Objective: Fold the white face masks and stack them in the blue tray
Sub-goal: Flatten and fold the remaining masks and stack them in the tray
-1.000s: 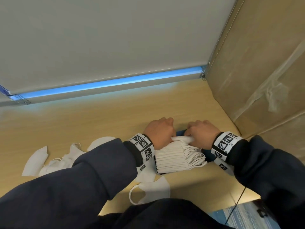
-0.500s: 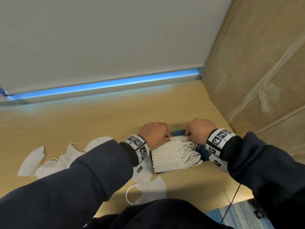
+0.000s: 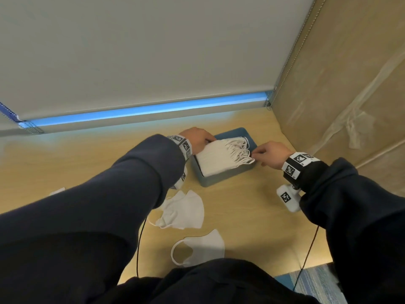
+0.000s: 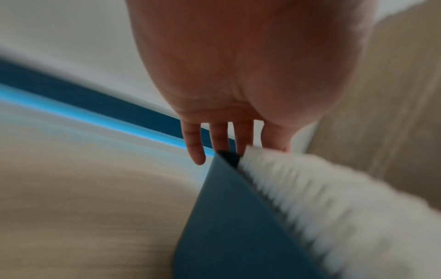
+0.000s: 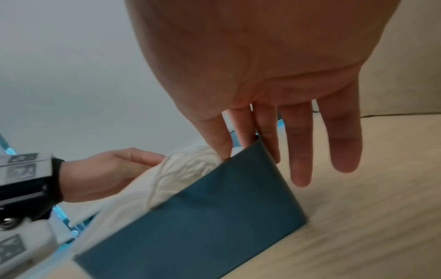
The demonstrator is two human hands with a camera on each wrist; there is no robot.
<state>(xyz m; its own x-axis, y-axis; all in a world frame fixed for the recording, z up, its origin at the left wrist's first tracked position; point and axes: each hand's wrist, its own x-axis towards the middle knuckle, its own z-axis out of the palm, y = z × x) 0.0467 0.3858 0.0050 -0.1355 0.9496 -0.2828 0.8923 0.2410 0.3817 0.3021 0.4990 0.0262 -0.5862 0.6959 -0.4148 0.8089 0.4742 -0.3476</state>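
Note:
A blue tray (image 3: 221, 181) sits on the wooden table and holds a thick stack of folded white masks (image 3: 217, 159), their ear loops spilling toward the right. My left hand (image 3: 206, 140) lies at the stack's far left corner with its fingers (image 4: 219, 137) straight, dipping between the tray wall (image 4: 226, 217) and the stack (image 4: 334, 207). My right hand (image 3: 256, 153) is at the tray's right side. Its thumb and index tips reach inside the tray wall (image 5: 203, 217) against the ear loops (image 5: 181, 169), and the other fingers (image 5: 341, 143) hang straight outside.
Two loose unfolded masks (image 3: 184, 210) (image 3: 201, 246) lie on the table in front of the tray, and another shows at the left (image 3: 58, 190). A brown covered panel (image 3: 350, 95) closes the right side, close to the tray. A grey blind (image 3: 153, 51) stands behind.
Both hands have left the top far edge of the stack and spread apart, the left to the far left corner, the right to the ear-loop side. The tray now shows around the stack.

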